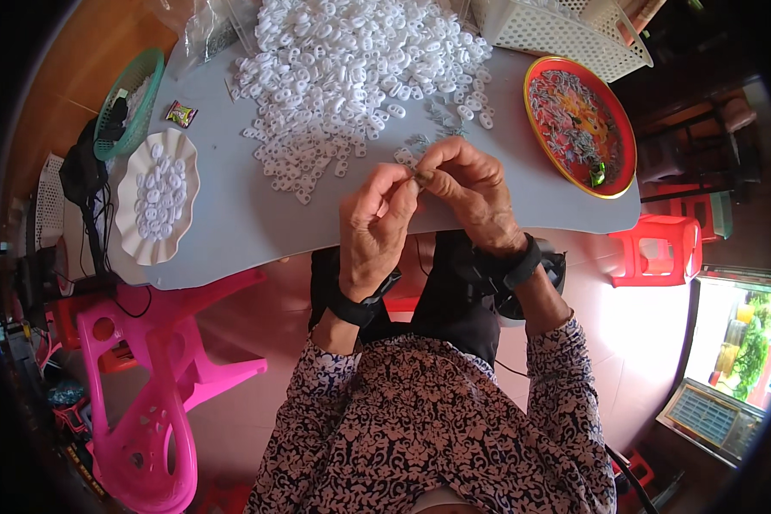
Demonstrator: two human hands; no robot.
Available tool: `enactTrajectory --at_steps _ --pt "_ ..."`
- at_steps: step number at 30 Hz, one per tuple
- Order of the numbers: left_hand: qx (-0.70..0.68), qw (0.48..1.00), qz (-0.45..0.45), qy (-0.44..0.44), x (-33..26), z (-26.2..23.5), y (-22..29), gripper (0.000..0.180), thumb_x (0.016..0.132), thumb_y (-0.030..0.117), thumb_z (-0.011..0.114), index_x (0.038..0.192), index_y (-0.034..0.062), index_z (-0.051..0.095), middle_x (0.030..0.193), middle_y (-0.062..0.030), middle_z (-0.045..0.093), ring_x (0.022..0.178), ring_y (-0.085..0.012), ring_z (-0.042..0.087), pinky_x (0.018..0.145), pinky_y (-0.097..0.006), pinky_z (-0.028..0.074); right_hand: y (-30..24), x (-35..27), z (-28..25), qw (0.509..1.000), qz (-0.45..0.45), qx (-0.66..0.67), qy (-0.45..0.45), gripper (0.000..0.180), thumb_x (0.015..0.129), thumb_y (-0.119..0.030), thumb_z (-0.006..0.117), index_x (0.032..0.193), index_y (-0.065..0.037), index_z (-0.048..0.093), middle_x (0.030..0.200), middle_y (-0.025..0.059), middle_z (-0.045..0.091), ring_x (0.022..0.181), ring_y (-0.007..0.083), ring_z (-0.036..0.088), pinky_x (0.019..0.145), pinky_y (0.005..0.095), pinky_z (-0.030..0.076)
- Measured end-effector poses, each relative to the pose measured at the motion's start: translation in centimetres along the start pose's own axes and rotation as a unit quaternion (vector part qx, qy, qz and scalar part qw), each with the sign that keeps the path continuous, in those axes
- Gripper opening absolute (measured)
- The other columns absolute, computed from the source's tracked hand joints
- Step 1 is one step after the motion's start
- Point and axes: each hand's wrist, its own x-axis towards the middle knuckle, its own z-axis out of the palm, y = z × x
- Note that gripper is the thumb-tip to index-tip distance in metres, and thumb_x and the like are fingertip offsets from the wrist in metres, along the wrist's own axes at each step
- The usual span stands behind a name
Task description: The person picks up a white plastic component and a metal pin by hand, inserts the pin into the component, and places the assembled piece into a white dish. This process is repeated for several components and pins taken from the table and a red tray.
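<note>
Pinching small dark metal piece (pixel 423 175), both hands: left hand (pixel 373 231) and right hand (pixel 475 193) fingertips closed on it, just below white plastic-ring heap (pixel 351 60); piece's orientation too small to tell.

Bright daylight from the right, floor (pixel 634 334) glaring white there. Tabletop (pixel 257 214) evenly lit, soft shadows. Fisheye bends edges, corners black; hands sharp, rim a bit soft.
</note>
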Motion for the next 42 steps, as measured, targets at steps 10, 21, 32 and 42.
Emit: enactTrajectory --at_steps 10,21,32,42 --pt "-0.041 0.999 -0.016 -0.007 0.0 -0.6 0.4 0.014 0.092 0.012 0.054 0.097 -0.0012 0.057 0.082 -0.0026 0.060 0.072 -0.0082 0.056 0.066 -0.020 0.043 -1.2 -0.2 0.5 0.999 0.039 -0.035 0.004 0.015 0.091 -0.011 0.057 0.099 0.001 0.061 0.091 0.0026 0.062 0.083 0.0086 0.055 0.077 0.0228 0.045" --pt "-0.009 1.000 -0.014 -0.008 -0.4 -0.5 -0.3 0.011 0.090 0.009 0.057 0.094 -0.0018 0.056 0.079 -0.0001 0.056 0.070 -0.0049 0.049 0.065 -0.019 0.041 -0.3 -0.2 0.5 0.997 0.026 -0.072 0.014 0.014 0.090 -0.012 0.059 0.093 0.002 0.062 0.082 0.0012 0.061 0.074 0.0068 0.054 0.069 0.0220 0.046" --pt "-0.031 0.999 0.028 0.012 -0.2 -0.1 -0.7 0.012 0.090 0.008 0.056 0.098 -0.0015 0.057 0.081 -0.0014 0.059 0.072 -0.0055 0.052 0.064 -0.020 0.044 -1.1 -0.3 1.2 0.994 0.027 -0.101 0.029 0.015 0.090 -0.013 0.060 0.093 0.002 0.061 0.078 0.0003 0.061 0.073 0.0066 0.054 0.069 0.0215 0.045" --pt "-0.056 0.988 0.023 0.141 0.0 -1.6 0.1 0.013 0.093 0.014 0.053 0.100 0.0022 0.054 0.086 -0.0022 0.055 0.078 -0.0093 0.055 0.072 -0.023 0.043 -3.0 5.9 1.7 0.969 0.084 -0.231 0.026 0.025 0.090 -0.019 0.057 0.098 0.004 0.060 0.082 0.0070 0.064 0.077 0.0146 0.065 0.060 0.0258 0.051"
